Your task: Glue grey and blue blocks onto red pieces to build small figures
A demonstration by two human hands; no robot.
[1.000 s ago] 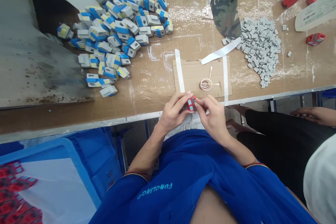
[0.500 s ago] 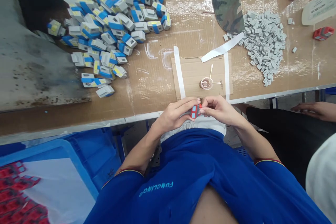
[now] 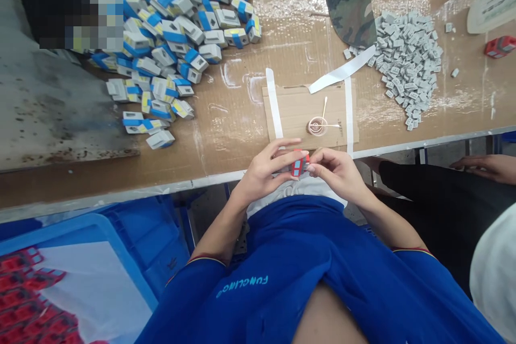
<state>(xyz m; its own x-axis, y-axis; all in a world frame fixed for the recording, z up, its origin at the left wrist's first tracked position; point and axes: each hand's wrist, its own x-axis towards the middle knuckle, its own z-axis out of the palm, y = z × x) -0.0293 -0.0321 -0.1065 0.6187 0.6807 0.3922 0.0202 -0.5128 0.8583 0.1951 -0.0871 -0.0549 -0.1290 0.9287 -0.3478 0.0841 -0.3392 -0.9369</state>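
A small red plastic piece with pale blue window panels sits between my hands, just off the table's near edge. My left hand cups it from the left, and the fingertips of my right hand pinch its right end. Its underside is hidden by my fingers. Just beyond my hands lies a cardboard sheet taped to the table with white strips. On it stands a small round cup holding two cotton swabs.
Heaped on the table are blue, yellow and grey boxed parts, several small grey pieces, a camouflage cloth and red pieces. A blue crate with red pieces stands lower left. A co-worker's hand rests on a dark-clad knee at right.
My right hand has swung from below the red piece round to its right side, and my left fingers have spread slightly. The whole view has shifted as my head moved.
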